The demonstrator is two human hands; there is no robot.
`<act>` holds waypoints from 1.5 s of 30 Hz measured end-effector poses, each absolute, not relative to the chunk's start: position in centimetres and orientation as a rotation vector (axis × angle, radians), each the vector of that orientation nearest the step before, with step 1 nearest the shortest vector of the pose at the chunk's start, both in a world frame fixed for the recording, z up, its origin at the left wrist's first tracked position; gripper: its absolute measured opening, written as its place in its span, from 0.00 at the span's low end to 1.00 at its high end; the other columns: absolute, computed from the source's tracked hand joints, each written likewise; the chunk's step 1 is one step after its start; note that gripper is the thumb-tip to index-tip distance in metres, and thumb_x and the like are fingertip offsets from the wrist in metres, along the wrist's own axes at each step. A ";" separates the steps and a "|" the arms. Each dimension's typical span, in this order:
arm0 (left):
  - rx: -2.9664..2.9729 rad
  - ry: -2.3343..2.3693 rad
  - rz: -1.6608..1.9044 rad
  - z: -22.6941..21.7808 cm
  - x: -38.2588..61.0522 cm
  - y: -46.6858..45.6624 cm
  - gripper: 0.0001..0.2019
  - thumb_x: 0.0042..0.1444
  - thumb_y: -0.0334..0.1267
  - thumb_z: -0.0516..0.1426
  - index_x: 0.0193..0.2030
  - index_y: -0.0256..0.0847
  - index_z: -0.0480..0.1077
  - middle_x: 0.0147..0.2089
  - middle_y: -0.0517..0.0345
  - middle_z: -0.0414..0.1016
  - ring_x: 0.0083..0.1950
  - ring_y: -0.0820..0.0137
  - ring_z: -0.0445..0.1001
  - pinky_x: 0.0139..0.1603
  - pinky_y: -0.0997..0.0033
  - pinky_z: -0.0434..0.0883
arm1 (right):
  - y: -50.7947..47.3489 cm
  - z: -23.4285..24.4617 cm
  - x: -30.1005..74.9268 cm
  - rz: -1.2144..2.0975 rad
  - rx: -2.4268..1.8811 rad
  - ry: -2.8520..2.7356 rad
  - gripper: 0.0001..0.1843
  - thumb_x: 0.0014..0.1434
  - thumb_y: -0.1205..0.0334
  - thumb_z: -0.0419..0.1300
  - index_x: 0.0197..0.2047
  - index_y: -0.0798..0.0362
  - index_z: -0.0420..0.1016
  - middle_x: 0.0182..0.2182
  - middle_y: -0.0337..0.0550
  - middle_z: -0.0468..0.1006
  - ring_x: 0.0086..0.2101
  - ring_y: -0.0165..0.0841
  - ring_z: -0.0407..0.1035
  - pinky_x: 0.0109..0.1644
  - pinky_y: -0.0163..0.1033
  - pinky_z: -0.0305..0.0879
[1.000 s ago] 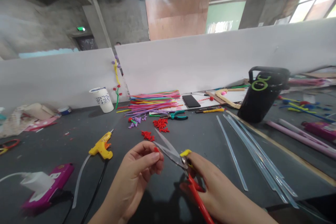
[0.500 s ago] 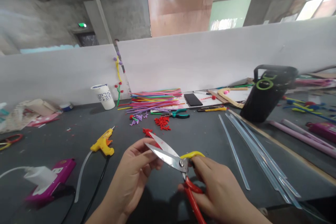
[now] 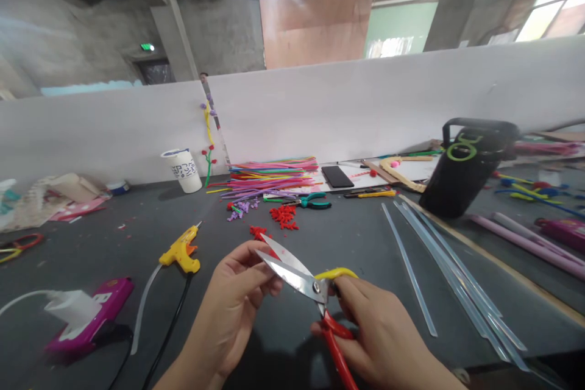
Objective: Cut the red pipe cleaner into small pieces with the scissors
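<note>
My right hand (image 3: 377, 323) is closed round the handles of a pair of scissors (image 3: 295, 274), one handle yellow and the other red. Their blades are parted and point up and left, reaching my left hand's fingertips. My left hand (image 3: 240, 295) is closed in a pinch at the blades. A bit of red pipe cleaner (image 3: 271, 247) shows between the blades at those fingers; the rest of it is hidden. Just beyond lie small cut red pieces (image 3: 257, 231) and a larger red pile (image 3: 284, 216). Purple pieces (image 3: 247, 207) lie to its left.
A yellow glue gun (image 3: 183, 251) and a purple power strip (image 3: 109, 298) lie left. Pipe cleaners (image 3: 274, 177), teal-handled pliers (image 3: 315, 200) and a phone (image 3: 337, 177) are at the back. Clear glue sticks (image 3: 450, 268) and a black bottle (image 3: 461, 177) stand or lie right.
The view has shifted very slightly, so everything sits a little lower. Both hands and the scissors keep nearly the same pose, the blades still parted.
</note>
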State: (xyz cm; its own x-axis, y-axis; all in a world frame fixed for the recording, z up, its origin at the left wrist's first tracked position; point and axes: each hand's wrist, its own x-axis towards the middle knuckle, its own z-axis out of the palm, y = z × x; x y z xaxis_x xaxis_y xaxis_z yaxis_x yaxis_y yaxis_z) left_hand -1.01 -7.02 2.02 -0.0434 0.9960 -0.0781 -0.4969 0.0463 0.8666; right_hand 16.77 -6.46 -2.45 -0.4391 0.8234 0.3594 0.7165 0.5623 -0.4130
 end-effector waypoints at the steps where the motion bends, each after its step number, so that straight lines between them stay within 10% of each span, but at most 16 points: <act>1: 0.746 0.889 1.411 2.0 -1.0 -7.0 0.04 0.42 0.25 0.58 0.26 0.36 0.71 0.22 0.62 0.70 0.21 0.81 0.65 0.22 0.85 0.63 | -6.5 -2.5 16.8 0.266 -1.235 -2.273 0.13 0.49 0.52 0.56 0.26 0.53 0.61 0.21 0.38 0.65 0.21 0.29 0.58 0.25 0.32 0.51; 45: 0.780 0.909 1.428 1.9 -1.3 -6.9 0.03 0.42 0.27 0.59 0.26 0.36 0.71 0.23 0.62 0.69 0.21 0.81 0.66 0.23 0.84 0.64 | -6.6 -3.4 16.2 0.383 -1.189 -2.317 0.14 0.52 0.50 0.52 0.29 0.54 0.62 0.20 0.38 0.66 0.22 0.30 0.61 0.25 0.32 0.53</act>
